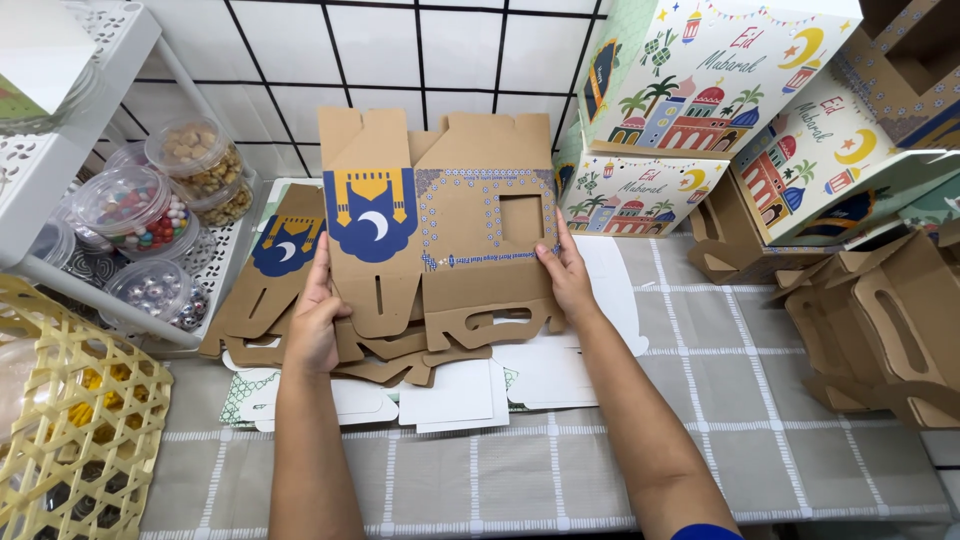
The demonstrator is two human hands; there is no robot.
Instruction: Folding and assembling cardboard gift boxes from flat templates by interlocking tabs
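I hold a flat, unfolded brown cardboard box blank [440,220] with a blue-and-yellow crescent print and a square cut-out window. My left hand [315,320] grips its left lower edge. My right hand [568,275] grips its right edge beside the window. The blank is raised slightly over a pile of more brown blanks [270,290] and white flat blanks [460,395] lying on the grey checked tablecloth [720,400].
Folded decorated white boxes [700,90] are stacked at the back right, with assembled brown carriers [880,330] on the right. A white rack [60,150] on the left holds clear tubs of sweets and nuts [135,210]. A yellow woven basket [70,420] sits front left.
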